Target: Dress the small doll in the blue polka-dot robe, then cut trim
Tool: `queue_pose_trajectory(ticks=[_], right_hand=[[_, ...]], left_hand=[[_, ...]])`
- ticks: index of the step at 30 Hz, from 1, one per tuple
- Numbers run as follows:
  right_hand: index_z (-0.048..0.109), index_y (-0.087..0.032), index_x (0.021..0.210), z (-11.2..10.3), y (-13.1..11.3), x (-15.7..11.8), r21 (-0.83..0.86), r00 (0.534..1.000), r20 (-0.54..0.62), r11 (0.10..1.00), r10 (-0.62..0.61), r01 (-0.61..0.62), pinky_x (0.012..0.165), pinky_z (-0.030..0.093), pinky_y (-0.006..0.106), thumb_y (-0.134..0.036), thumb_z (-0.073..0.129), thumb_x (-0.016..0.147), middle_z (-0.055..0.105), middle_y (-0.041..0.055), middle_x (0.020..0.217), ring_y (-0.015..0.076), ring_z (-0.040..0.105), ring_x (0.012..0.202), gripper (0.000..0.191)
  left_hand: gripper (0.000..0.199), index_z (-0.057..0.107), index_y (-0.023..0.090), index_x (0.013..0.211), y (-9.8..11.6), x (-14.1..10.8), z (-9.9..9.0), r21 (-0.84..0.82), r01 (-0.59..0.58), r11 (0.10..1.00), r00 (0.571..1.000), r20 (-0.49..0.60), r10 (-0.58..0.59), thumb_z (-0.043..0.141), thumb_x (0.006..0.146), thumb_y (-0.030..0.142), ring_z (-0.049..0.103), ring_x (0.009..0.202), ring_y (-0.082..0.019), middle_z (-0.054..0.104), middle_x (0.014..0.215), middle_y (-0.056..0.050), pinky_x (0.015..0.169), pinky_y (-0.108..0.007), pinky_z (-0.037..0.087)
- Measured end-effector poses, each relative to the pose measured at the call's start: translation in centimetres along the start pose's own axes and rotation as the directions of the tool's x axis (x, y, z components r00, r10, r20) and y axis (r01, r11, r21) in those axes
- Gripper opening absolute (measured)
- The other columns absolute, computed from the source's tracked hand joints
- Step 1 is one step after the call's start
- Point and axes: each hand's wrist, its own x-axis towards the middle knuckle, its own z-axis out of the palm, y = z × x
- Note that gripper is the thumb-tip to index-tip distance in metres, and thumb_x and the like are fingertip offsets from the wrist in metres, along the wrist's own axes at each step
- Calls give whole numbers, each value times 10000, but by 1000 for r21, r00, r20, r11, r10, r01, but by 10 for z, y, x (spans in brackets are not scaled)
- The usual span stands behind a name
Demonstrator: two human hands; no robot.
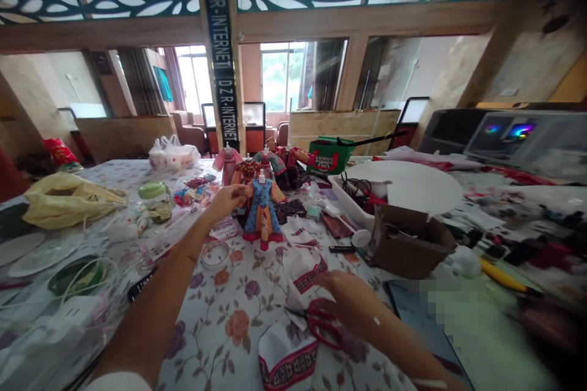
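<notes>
My left hand (233, 197) is closed at the sleeve of a small doll dress (261, 211), blue with an orange front panel and a red hem. The dress stands upright on a form with a white neck peg. My right hand (342, 289) hangs low over a white cloth piece (302, 269) with a red and black patterned border; its fingers are partly hidden and blurred. Just below it lie red-handled scissors (323, 321). Nearer to me rests another white cloth piece (287, 357) with the same border.
Other dressed doll forms (227, 162) stand behind. A clear dish (215, 253), a green-lidded jar (155, 198) and a yellow bag (68, 198) are leftward. To the right are a cardboard box (403, 250), a white bin (351, 198) and a dark tablet-like panel (422, 324).
</notes>
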Motion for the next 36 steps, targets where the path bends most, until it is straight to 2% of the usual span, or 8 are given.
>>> queue_pose_trajectory(ticks=[4, 7, 10, 13, 18, 22, 31, 36], right_hand=[[742, -224, 856, -37, -7, 51, 282, 967, -239, 946, -93, 161, 668, 455, 326, -313, 691, 735, 730, 70, 776, 255, 661, 717, 159], [704, -185, 956, -56, -10, 103, 458, 908, -418, 863, -2, 213, 746, 482, 353, -298, 659, 771, 731, 90, 866, 256, 668, 807, 221], [625, -158, 1129, -62, -10, 148, 508, 887, -460, 830, 36, 230, 807, 483, 374, -280, 688, 754, 706, 127, 1007, 267, 650, 931, 399], [624, -137, 1103, -57, -13, 174, 564, 900, -436, 784, 14, 262, 730, 506, 329, -278, 695, 746, 717, 104, 919, 231, 666, 840, 390], [670, -143, 805, -40, -15, 188, 616, 909, -417, 732, -10, 291, 547, 451, 257, -323, 650, 749, 668, 16, 612, 167, 605, 577, 189], [597, -171, 606, -30, -12, 191, 639, 894, -447, 711, 33, 294, 501, 407, 241, -356, 602, 758, 608, -3, 523, 141, 541, 510, 239], [646, -164, 729, -28, -10, 188, 718, 915, -403, 621, 1, 315, 538, 482, 261, -471, 656, 714, 633, -2, 604, 156, 582, 568, 307], [657, -153, 782, -31, -11, 178, 769, 932, -363, 558, -20, 311, 565, 501, 270, -469, 701, 652, 664, 8, 665, 158, 607, 592, 345]], left_hand=[[299, 668, 137, 822, 0, -9, 6, -101, 108, 989, 994, 14, -107, 734, 647, 371, 632, 634, -165, 686, 717, -36, 640, -311, 529], [355, 652, 128, 771, 1, -11, 7, -165, 192, 967, 981, 16, -192, 762, 626, 432, 629, 582, -148, 687, 693, -47, 619, -312, 534], [425, 665, 116, 784, 5, -12, 5, -208, 238, 949, 971, 47, -234, 820, 555, 440, 655, 617, -161, 704, 721, -64, 638, -312, 538], [462, 687, 109, 819, 6, -13, 2, -230, 252, 940, 968, 73, -242, 827, 549, 456, 679, 685, -180, 724, 778, -84, 661, -305, 540], [452, 685, 108, 768, -5, -9, 1, -243, 249, 938, 968, 24, -251, 805, 570, 496, 673, 631, -178, 725, 717, -76, 636, -310, 544], [418, 672, 124, 741, -14, -6, 4, -248, 235, 940, 969, -10, -245, 806, 576, 484, 652, 581, -168, 708, 652, -52, 604, -309, 537], [483, 686, 125, 897, -7, -13, 1, -254, 204, 945, 979, 44, -200, 817, 582, 467, 677, 780, -195, 721, 848, -68, 703, -305, 523], [459, 698, 127, 842, -13, -9, 2, -258, 183, 949, 982, 5, -188, 845, 530, 429, 665, 773, -199, 723, 799, -52, 721, -317, 517]])
